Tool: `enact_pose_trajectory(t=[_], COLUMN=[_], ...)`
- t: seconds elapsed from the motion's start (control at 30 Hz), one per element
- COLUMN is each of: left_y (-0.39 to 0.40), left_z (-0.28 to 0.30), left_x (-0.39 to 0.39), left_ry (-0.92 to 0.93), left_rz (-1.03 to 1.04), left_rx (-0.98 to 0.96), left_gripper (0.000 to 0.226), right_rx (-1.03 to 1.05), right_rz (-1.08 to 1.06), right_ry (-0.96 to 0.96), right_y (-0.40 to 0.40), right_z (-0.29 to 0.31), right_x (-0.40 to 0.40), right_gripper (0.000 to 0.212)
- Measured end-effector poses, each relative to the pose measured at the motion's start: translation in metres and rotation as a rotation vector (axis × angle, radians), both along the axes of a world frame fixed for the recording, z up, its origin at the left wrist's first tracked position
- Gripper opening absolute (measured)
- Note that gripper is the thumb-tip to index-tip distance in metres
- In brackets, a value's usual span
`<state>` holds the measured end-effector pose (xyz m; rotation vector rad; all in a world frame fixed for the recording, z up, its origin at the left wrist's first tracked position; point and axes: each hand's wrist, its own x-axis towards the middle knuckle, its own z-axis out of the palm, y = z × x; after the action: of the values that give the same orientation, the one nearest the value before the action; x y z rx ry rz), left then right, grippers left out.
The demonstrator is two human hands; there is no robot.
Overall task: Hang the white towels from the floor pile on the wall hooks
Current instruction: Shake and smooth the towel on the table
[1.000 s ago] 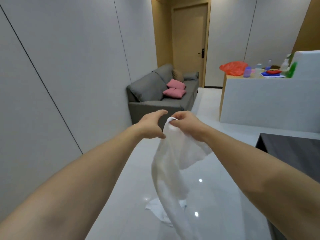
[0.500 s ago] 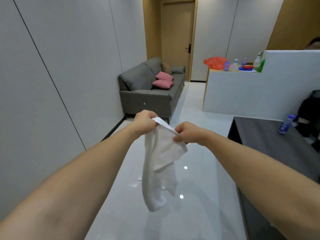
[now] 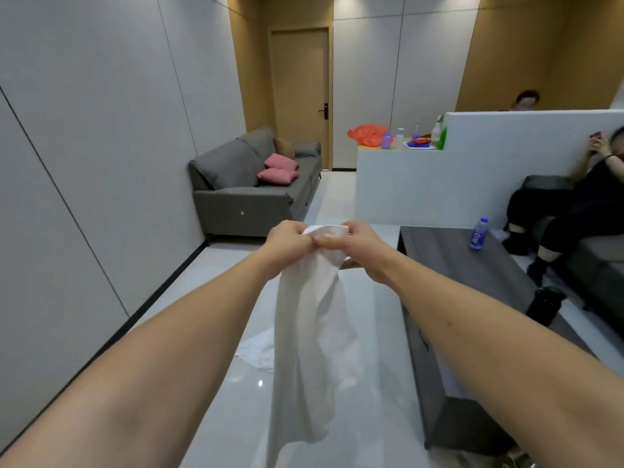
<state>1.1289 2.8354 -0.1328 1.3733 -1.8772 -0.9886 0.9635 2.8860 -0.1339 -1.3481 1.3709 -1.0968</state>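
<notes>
Clearly limp and light, the thin white cloth towel (image 3: 309, 336) hangs from its top hem, which the left hand (image 3: 287, 243) and right hand (image 3: 356, 246) both pinch, and that bunched hem looks the best hold.

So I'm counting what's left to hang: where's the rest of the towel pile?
In the head view, the pile lies on the glossy floor at centre-left, partly hidden behind the held towel.

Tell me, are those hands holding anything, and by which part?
Yes. The left hand and the right hand both pinch a white towel by its bunched top edge; the rest hangs down freely below them.
</notes>
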Motion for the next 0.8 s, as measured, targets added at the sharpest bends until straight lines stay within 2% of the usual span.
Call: enact_pose_trajectory(t=[0.07,0.17,0.27,0.33,0.43,0.57,0.67,0.8], left_y=[0.004,0.016,0.031,0.036,0.03,0.009,-0.006,-0.044], left_z=[0.004,0.006,0.009,0.008,-0.002,-0.011,-0.015,-0.021], left_x=[-0.043,-0.116,-0.181,-0.212,-0.239,-0.269,-0.297,-0.339], left_ry=[0.076,0.161,0.178,0.172,0.08,0.066,0.072,0.062], left_rz=[0.041,-0.002,-0.045,-0.037,0.017,0.023,-0.06,-0.147], left_rx=[-0.006,0.023,-0.003,-0.013,-0.014,0.061,0.107,0.161], left_gripper=[0.03,0.031,0.02,0.019,0.021,0.023,0.025,0.035], right_rx=[0.074,0.236,0.242,0.2,0.219,0.128,0.146,0.292], right_rz=[0.062,0.121,0.044,-0.084,-0.275,-0.451,-0.443,-0.281], right_ry=[0.046,0.224,0.298,0.248,0.137,0.194,0.182,0.242], right_y=[0.019,0.047,0.071,0.079,0.082,0.075,0.06,0.034], right_z=[-0.016,-0.048,-0.077,-0.088,-0.092,-0.083,-0.063,-0.037], right_x=[-0.037,-0.095,-0.151,-0.188,-0.238,-0.298,-0.335,-0.383], right_gripper=[0.04,0.043,0.011,0.022,0.022,0.029,0.04,0.05])
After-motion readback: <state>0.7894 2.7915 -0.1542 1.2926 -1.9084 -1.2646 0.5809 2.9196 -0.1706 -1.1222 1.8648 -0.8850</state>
